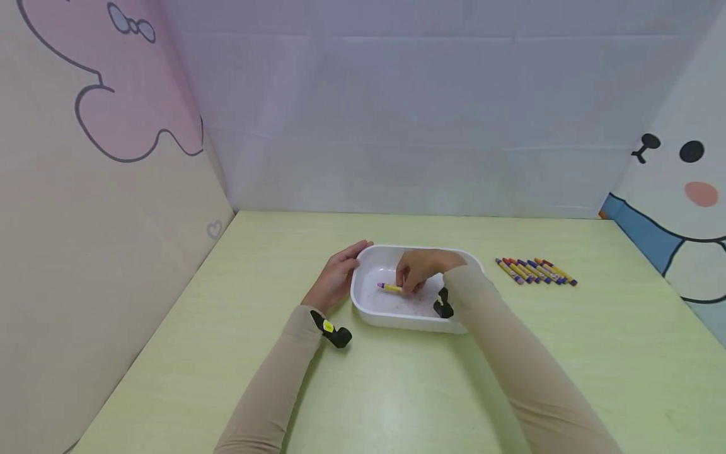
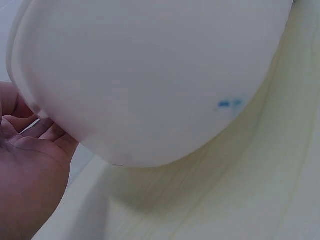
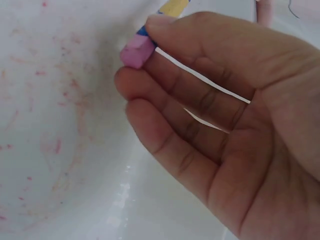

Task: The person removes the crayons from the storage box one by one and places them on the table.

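A white plastic tub [image 1: 408, 322] stands on the table, its inside floor marked with pink and orange scribbles. My left hand [image 1: 334, 277] holds the tub's left rim, with fingers at its far left corner. In the left wrist view the tub's outer wall [image 2: 140, 85] fills most of the picture, beside the hand [image 2: 35, 170]. Inside the tub, my right hand [image 1: 422, 268] pinches a pink crayon [image 1: 389, 287] with a yellow wrapper. Up close, thumb and fingers grip the crayon [image 3: 138, 51] near one pink end, above the scribbled floor.
To the right of the tub, several crayons [image 1: 533, 271] lie side by side in a slanted row on the pale yellow-green table [image 1: 386, 391]. A pale back wall [image 1: 397, 126] and side panels with cartoon drawings enclose the table.
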Demonstrator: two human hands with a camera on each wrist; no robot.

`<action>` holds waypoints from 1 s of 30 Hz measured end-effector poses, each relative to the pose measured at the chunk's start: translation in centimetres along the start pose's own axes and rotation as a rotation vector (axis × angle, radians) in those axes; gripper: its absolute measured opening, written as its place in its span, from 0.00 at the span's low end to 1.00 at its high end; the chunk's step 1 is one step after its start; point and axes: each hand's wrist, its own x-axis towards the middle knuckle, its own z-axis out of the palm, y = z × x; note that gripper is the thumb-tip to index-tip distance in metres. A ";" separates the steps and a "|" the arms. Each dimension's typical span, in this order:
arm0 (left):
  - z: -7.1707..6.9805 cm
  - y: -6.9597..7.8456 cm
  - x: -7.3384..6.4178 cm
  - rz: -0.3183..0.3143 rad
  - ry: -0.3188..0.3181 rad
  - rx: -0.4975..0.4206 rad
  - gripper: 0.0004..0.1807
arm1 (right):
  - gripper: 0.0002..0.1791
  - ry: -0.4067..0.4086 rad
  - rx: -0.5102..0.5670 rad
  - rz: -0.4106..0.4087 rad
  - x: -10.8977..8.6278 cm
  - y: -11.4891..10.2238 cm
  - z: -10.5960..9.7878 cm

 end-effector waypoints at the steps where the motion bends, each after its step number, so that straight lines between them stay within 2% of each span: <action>1: 0.0 0.0 0.0 -0.002 0.000 0.000 0.29 | 0.04 0.001 0.005 0.000 -0.2 0.0 -0.2; 10: 0.1 0.0 0.0 0.001 0.016 -0.013 0.29 | 0.06 0.025 0.042 -0.025 -2.1 0.3 -2.3; 20: -0.1 -0.2 0.1 -0.001 0.019 -0.008 0.29 | 0.10 0.138 0.053 -0.064 -5.4 2.5 -4.5; 30: -0.1 -0.1 0.1 0.002 0.011 -0.014 0.29 | 0.15 0.207 0.079 0.001 -9.1 5.3 -5.6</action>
